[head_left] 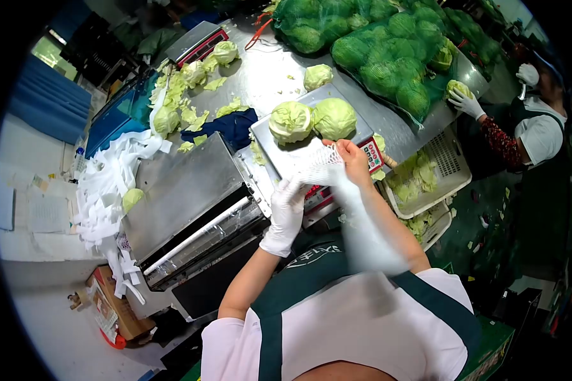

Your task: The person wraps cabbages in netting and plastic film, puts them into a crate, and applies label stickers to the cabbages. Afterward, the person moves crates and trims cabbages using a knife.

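In front of me, two pale green cabbages, the left one [290, 122] and the right one [335, 119], sit on the tray of a scale [274, 151] with a red panel. My left hand [286, 216], in a white glove, pinches one edge of a white foam net sleeve [321, 166] just before the tray. On the other edge, my bare right hand [354, 162] has its fingers closed, close to the right cabbage. The sleeve's long tail hangs over my right forearm and is smeared by motion. A third cabbage [318, 77] lies behind the scale.
To the left stand a wrapping machine [183, 206] and a pile of white foam sleeves [111, 184]. Green net bags of cabbages [388, 60] fill the back right. A crate [454, 162] holds loose leaves. At the right, a co-worker's gloved hand [467, 103] touches a cabbage.
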A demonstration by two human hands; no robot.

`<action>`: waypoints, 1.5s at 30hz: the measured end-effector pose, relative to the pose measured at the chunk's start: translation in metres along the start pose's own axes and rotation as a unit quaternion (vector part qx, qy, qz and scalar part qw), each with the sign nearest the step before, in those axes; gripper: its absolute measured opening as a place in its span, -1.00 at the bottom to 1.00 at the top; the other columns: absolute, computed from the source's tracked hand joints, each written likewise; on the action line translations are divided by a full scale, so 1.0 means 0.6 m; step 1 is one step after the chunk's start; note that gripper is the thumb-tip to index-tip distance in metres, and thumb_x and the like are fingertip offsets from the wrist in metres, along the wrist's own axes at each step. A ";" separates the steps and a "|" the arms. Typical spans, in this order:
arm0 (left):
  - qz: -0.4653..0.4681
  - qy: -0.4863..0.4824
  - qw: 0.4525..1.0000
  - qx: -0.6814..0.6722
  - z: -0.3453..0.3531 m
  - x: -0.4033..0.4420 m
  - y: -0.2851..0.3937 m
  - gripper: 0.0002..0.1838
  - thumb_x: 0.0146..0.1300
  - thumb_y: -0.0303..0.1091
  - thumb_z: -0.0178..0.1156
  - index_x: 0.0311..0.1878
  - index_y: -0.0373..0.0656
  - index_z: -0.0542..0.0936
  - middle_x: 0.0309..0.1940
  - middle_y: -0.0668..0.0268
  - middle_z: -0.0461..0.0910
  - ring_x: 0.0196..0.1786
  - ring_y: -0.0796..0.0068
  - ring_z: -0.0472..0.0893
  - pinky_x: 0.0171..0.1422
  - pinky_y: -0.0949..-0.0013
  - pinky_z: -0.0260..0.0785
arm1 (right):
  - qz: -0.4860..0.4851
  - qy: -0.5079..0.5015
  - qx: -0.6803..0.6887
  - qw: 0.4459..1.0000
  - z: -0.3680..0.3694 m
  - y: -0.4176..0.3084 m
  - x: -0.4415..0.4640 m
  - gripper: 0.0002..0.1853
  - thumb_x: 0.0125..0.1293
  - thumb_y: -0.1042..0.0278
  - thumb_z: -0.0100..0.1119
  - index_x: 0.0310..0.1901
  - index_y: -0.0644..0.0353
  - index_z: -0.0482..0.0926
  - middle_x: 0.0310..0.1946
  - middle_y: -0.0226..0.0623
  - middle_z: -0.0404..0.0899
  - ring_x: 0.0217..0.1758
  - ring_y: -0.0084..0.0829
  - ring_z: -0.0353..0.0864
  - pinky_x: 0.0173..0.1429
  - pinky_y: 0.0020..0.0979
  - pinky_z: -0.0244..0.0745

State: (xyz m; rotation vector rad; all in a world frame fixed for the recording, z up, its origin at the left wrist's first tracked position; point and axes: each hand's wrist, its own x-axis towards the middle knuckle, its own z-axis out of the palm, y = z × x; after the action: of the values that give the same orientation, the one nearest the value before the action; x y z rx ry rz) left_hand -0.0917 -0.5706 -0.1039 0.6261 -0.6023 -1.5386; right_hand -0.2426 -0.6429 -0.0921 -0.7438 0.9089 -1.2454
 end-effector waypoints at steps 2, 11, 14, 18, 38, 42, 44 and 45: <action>-0.023 0.021 0.995 -0.096 0.011 0.007 0.015 -0.72 0.31 -0.28 -0.07 -0.06 -0.26 0.45 -0.09 0.19 0.51 0.05 0.33 0.47 0.27 0.17 0.19 | 0.052 -0.047 0.095 0.993 0.000 0.011 0.003 -0.76 0.37 0.31 -0.08 -0.12 0.35 0.39 -0.23 -0.18 0.56 -0.31 -0.50 0.59 -0.17 -0.52 0.50; -0.075 0.068 0.995 0.019 0.011 0.032 0.095 -0.73 0.29 -0.22 0.05 -0.14 -0.26 0.48 -0.29 0.28 0.56 -0.22 0.48 0.57 -0.08 0.37 0.44 | -0.017 -0.241 -0.510 0.826 -0.036 -0.040 0.017 -0.74 -0.02 0.35 0.28 -0.22 0.14 0.63 -0.39 -0.23 0.63 -0.29 -0.42 0.58 -0.11 -0.36 0.45; -0.166 0.025 0.970 0.175 0.000 0.029 0.111 -0.74 0.18 -0.24 0.20 -0.18 -0.23 0.48 -0.45 0.39 0.52 -0.41 0.61 0.51 -0.32 0.49 0.41 | -0.090 0.088 -0.427 0.896 -0.095 -0.094 0.089 -0.74 -0.08 0.64 0.04 -0.29 0.28 0.61 -0.37 -0.20 0.64 -0.37 -0.48 0.60 -0.30 -0.49 0.49; -0.068 0.047 0.861 0.501 -0.048 0.069 0.102 -0.81 -0.03 -0.48 0.31 -0.33 -0.22 0.51 -0.49 0.38 0.55 -0.53 0.68 0.47 -0.47 0.59 0.30 | 0.023 0.042 -0.068 0.997 -0.119 -0.084 0.083 -0.72 0.12 0.74 -0.08 -0.10 0.43 0.43 -0.16 -0.10 0.56 -0.23 -0.40 0.60 -0.10 -0.41 0.56; -0.009 0.247 0.932 0.265 -0.089 0.203 0.082 -0.66 0.26 -0.18 0.01 -0.42 -0.27 0.59 -0.56 0.39 0.51 -0.54 0.63 0.43 -0.48 0.45 0.24 | -0.214 0.315 -0.359 0.852 -0.193 -0.017 0.166 -0.88 0.02 0.48 0.09 -0.60 0.28 0.44 -0.72 -0.37 0.37 -0.60 -0.56 0.27 -0.51 -0.42 0.19; -0.070 0.329 0.881 0.331 -0.132 0.268 0.078 -0.52 0.20 0.02 0.05 -0.37 -0.31 0.61 -0.50 0.32 0.57 -0.50 0.56 0.49 -0.45 0.40 0.28 | -0.036 0.241 -0.293 0.925 -0.171 0.023 0.209 -0.63 0.20 0.01 0.14 -0.23 0.20 0.55 -0.45 -0.27 0.55 -0.45 -0.51 0.46 -0.39 -0.45 0.35; -0.101 0.332 0.864 0.363 -0.201 0.315 0.057 -0.39 0.18 0.19 0.03 -0.34 -0.31 0.61 -0.47 0.29 0.59 -0.46 0.51 0.53 -0.43 0.36 0.31 | 0.037 0.146 -0.209 0.966 -0.139 0.000 0.194 -0.52 0.26 -0.15 0.00 -0.24 0.18 0.56 -0.50 -0.39 0.50 -0.54 -0.57 0.36 -0.50 -0.52 0.24; -0.127 0.311 0.885 0.323 -0.216 0.332 0.048 -0.37 0.18 0.21 0.01 -0.30 -0.31 0.61 -0.44 0.28 0.59 -0.44 0.49 0.54 -0.42 0.36 0.31 | 0.079 0.136 -0.184 0.970 -0.136 0.007 0.204 -0.56 0.27 -0.14 -0.05 -0.30 0.13 0.53 -0.57 -0.47 0.42 -0.63 -0.63 0.26 -0.59 -0.57 0.11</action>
State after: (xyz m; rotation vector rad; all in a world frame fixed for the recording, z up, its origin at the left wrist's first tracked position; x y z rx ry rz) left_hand 0.0109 -0.7719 -0.1830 1.6912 -0.5344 -1.2387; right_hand -0.3040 -0.7617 -0.1535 -0.7811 1.4241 -1.0640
